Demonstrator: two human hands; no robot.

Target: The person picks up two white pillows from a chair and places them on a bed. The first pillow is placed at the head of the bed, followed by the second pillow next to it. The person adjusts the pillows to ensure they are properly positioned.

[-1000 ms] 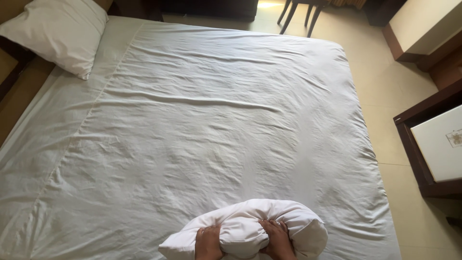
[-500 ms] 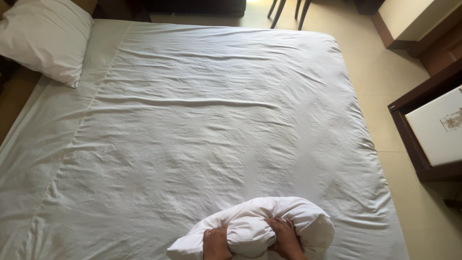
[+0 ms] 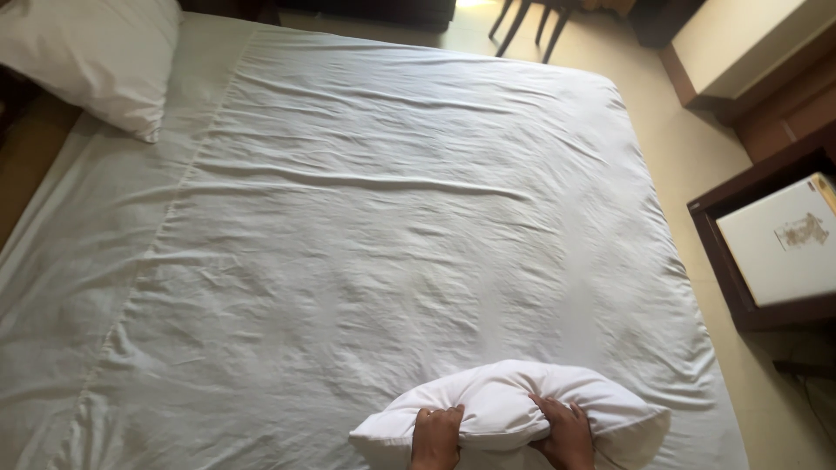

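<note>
A white pillow (image 3: 514, 405) lies at the near edge of a wide bed covered by a wrinkled white sheet (image 3: 392, 235). My left hand (image 3: 435, 438) grips the pillow's near left side with fingers curled into the fabric. My right hand (image 3: 566, 431) presses and clutches its near right side. The pillow is bunched between the two hands. A second white pillow (image 3: 87, 57) rests at the far left corner of the bed.
A dark wooden cabinet holding a white box-like appliance (image 3: 784, 244) stands to the right of the bed on a pale tiled floor (image 3: 688, 148). Chair legs (image 3: 522, 22) show beyond the far edge. A wooden bed frame (image 3: 30, 148) runs along the left.
The pillow and both hands have shifted a little to the right along the near edge, and the view has drifted right. The hands keep hold of the pillow.
</note>
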